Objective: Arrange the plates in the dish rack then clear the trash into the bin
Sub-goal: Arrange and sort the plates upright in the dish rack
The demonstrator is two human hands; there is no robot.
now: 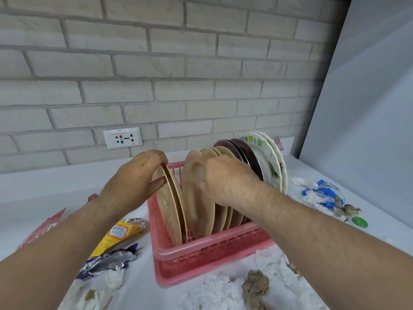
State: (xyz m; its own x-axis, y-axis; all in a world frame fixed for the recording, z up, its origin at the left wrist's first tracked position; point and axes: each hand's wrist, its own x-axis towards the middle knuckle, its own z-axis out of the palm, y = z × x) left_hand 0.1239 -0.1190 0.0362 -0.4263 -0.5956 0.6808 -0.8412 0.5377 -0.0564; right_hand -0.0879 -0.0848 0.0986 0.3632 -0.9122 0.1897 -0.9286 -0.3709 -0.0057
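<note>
**A:** Your left hand (136, 175) pinches the tan wood-grain plate (169, 211), upright at the left end of the pink plastic dish rack (201, 249). Tips?

**B:** Your right hand (223, 180) is on the row of beige plates (196, 198), but its fingers are hidden so I can't tell the grip. Brace that row and settle the bottom edge before letting go.

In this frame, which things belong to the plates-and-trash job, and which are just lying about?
Job: beige plate gripped by left hand; racked plates held by right hand; pink dish rack; yellow wrapper; crumpled tissues; blue wrappers.
Lying about: wall socket; brick wall.
</note>
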